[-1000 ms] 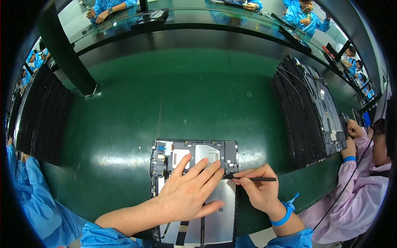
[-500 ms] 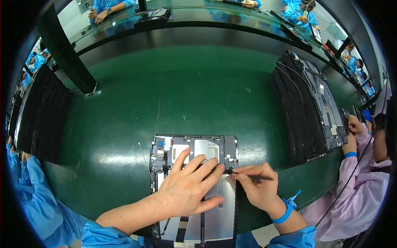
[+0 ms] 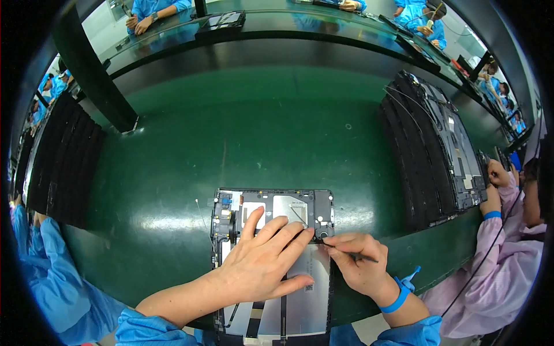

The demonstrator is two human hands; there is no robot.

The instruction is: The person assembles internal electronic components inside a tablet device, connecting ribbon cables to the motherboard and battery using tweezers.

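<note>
An opened tablet (image 3: 300, 320) lies on the green table, its inner parts and silver panels facing up. My left hand (image 3: 259, 254) rests flat across its middle, fingers spread, fingertips on the dark board area toward its right side. A thin grey wire (image 3: 299, 215) sticks up at a slant just beyond those fingertips. My right hand (image 3: 360, 259), wearing a blue wrist strap (image 3: 399, 295), pinches a slim dark pointed tool (image 3: 367, 257). Its tip meets the tablet's right edge, beside a small round part (image 3: 323, 234); the exact contact is too small to tell.
Black padded stacks stand at left (image 3: 64, 161) and right (image 3: 407, 155); tablet-like parts (image 3: 456, 155) lean against the right one. A dark post (image 3: 95, 69) rises at the far left. A co-worker in a pink sleeve (image 3: 490, 254) sits close on the right; others in blue work around.
The tool in my right hand has tilted slightly, its handle end now lower. The slanted grey wire beyond my left fingertips shows more clearly. My left hand stays in place on the tablet.
</note>
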